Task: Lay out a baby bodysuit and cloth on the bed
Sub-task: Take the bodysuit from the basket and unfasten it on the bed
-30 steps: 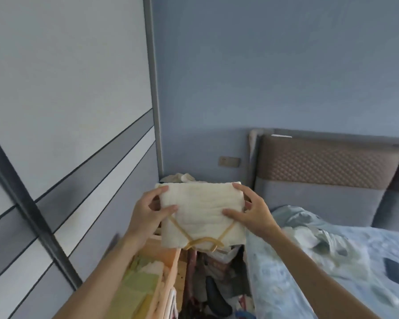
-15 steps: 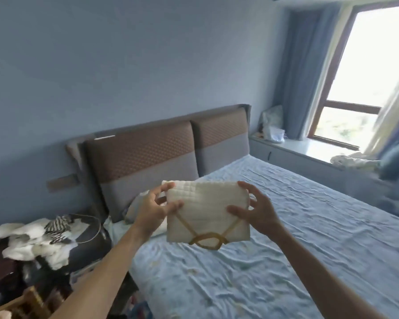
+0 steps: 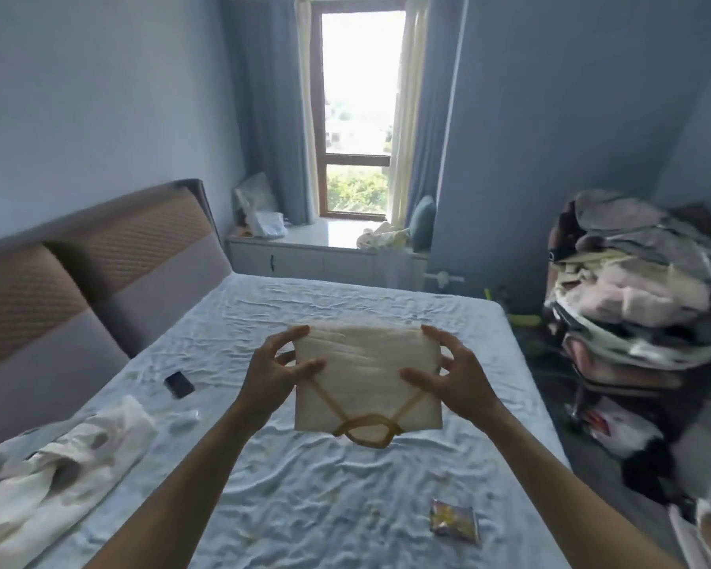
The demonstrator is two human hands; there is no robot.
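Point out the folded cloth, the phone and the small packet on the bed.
folded cloth (image 3: 366, 375), head view, centre of its front face
phone (image 3: 179, 384), head view, middle of its dark screen
small packet (image 3: 454, 522), head view, middle of the wrapper

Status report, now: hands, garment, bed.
Left hand and right hand grip folded bodysuit, held above bed. Not laid out. Phone, packet nearby.

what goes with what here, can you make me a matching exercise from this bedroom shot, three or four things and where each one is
Things:
1. folded cream bundle
2. dark phone
3. small shiny packet
4. heap of clothes

Places:
A. flat on the bed sheet, near the headboard side
B. piled beside the bed, to the right
C. held in the air between left hand and right hand
D. flat on the sheet, near the bed's right edge, close to the camera

Pairs: 1-C, 2-A, 3-D, 4-B
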